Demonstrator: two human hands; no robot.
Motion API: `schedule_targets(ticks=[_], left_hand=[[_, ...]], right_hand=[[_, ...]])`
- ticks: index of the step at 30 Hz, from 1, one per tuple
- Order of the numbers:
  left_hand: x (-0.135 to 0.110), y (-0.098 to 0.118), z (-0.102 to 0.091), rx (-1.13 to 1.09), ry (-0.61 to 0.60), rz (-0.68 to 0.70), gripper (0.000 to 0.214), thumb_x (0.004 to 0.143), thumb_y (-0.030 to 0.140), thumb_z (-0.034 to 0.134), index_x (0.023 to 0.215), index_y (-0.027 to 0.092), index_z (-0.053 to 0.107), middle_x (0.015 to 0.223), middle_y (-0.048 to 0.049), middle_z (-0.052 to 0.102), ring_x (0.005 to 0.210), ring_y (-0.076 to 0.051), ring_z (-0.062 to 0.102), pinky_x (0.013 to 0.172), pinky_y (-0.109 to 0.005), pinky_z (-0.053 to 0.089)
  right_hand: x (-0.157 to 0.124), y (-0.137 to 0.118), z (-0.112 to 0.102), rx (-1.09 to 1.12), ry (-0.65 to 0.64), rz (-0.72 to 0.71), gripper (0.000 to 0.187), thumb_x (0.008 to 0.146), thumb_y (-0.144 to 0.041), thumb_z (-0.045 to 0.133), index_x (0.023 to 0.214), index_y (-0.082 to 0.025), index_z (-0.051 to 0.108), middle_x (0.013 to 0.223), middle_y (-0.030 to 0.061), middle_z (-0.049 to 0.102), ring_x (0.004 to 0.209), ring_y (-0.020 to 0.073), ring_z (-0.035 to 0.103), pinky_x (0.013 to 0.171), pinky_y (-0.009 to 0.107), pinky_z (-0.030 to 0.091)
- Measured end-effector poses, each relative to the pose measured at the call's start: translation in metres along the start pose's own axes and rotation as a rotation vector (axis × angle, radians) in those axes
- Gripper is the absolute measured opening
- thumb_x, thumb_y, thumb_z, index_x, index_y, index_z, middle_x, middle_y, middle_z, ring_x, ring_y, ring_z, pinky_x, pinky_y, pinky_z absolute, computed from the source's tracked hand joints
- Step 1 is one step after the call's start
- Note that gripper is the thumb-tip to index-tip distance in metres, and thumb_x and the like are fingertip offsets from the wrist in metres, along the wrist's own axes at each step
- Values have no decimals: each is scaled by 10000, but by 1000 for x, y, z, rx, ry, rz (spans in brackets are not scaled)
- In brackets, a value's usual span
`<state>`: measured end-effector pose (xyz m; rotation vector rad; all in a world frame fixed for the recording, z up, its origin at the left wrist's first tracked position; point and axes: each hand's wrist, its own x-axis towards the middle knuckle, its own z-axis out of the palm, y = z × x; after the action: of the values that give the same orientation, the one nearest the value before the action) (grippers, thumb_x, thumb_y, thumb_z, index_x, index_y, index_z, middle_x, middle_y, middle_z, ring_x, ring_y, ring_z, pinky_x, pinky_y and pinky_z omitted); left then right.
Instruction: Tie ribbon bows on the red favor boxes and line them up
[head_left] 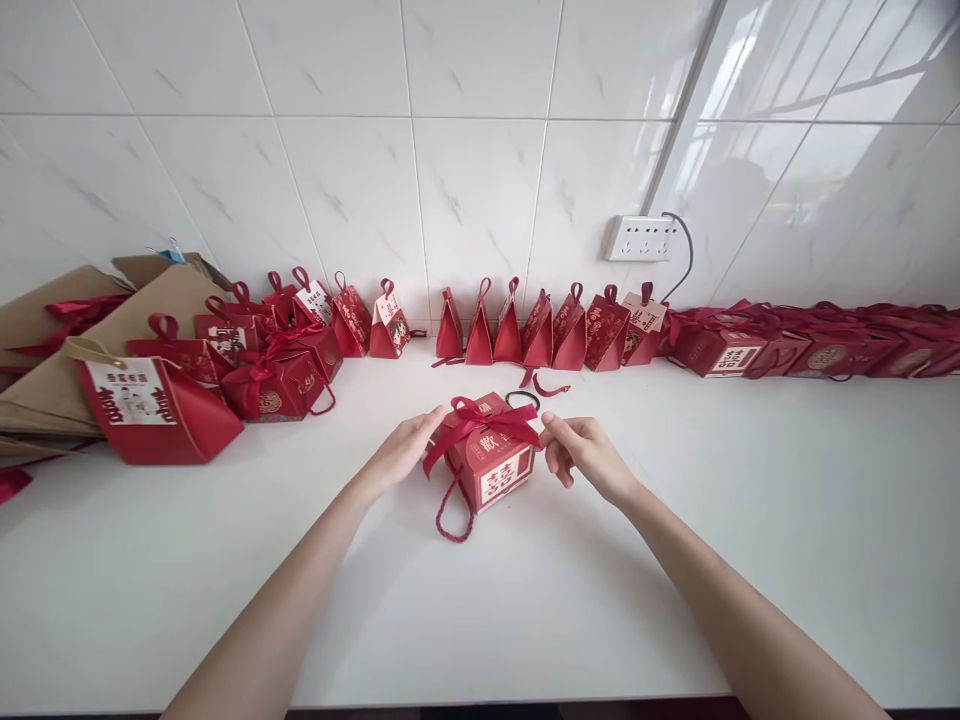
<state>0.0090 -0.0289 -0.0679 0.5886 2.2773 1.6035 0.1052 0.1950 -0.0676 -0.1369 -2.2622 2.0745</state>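
A red gift box point(504, 478) with a cream double-happiness panel sits on the white table in front of me. Tied across its top is a dark red satin ribbon point(480, 425) in a bow, and a twisted cord handle point(454, 535) hangs down at its front left. My left hand point(405, 450) is closed at the left side of the bow, its fingertips at the ribbon and partly hidden. On the other side, my right hand point(585, 455) pinches the ribbon's right end between thumb and forefinger, with its other fingers curled.
A black elastic band point(523, 400) and a ribbon scrap point(551, 388) lie behind the box. Small red boxes point(570, 335) line the tiled wall, with bow-tied boxes point(724, 345) at right. Left stand more boxes point(172, 410) and brown cardboard point(67, 385). A power strip point(641, 238) is on the wall.
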Motion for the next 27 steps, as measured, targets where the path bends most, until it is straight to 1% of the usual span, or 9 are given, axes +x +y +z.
schedule_targets(ticks=[3,6,9,12,14,16,20,23,27], left_hand=[[-6,9,-12,72,-92,-105,612,793,699,368,736,168,667,728,-59,673,642,-180,588,598,-268,412],[-14,17,-22,126,-262,-262,659,757,739,381,569,151,612,582,-80,639,499,-167,571,529,-263,404],[-22,24,-26,160,-448,-365,622,734,724,463,609,134,614,635,-129,683,475,-179,605,509,-259,410],[-24,25,-24,121,-480,-332,503,723,641,579,716,139,621,727,-129,710,500,-175,625,479,-239,402],[-23,24,-22,61,-440,-284,429,727,584,618,748,156,615,750,-107,710,537,-176,638,471,-232,411],[-21,22,-21,-11,-361,-239,379,737,544,627,718,166,597,695,-75,686,542,-171,633,462,-227,418],[-15,21,-25,-244,-127,-114,319,718,435,667,601,171,532,472,31,478,395,-101,495,401,-200,377],[-11,20,-31,-466,44,-50,276,684,334,688,557,169,506,427,78,301,334,-55,352,350,-175,318],[-7,21,-39,-695,212,-41,219,721,244,635,558,156,517,435,96,200,320,-27,243,323,-141,268]], right_hand=[[-7,-7,5,-91,-14,51,571,731,-685,541,622,-128,609,407,0,543,278,70,444,346,196,358],[-11,-11,10,-92,-46,64,561,713,-687,558,669,-131,624,400,-8,551,288,85,485,350,186,383],[-9,-10,12,-40,-10,44,538,723,-683,548,679,-148,583,390,-25,542,288,89,497,340,175,378],[-4,-5,10,11,38,55,520,734,-677,542,652,-164,524,379,-38,521,278,86,482,333,174,361],[0,-2,8,48,33,46,513,719,-665,572,609,-175,469,395,-46,516,281,76,468,340,178,356],[2,0,7,81,-8,17,516,709,-645,600,571,-177,431,411,-56,501,289,60,449,356,181,354],[2,0,3,190,-51,-12,483,696,-578,662,561,-171,441,386,-91,401,295,37,401,371,176,320],[2,-6,-7,376,25,-1,443,626,-508,740,574,-176,450,374,-123,295,291,18,304,345,164,250],[5,-14,-28,548,146,-76,361,631,-408,712,546,-205,426,386,-138,149,315,25,114,318,176,155]])
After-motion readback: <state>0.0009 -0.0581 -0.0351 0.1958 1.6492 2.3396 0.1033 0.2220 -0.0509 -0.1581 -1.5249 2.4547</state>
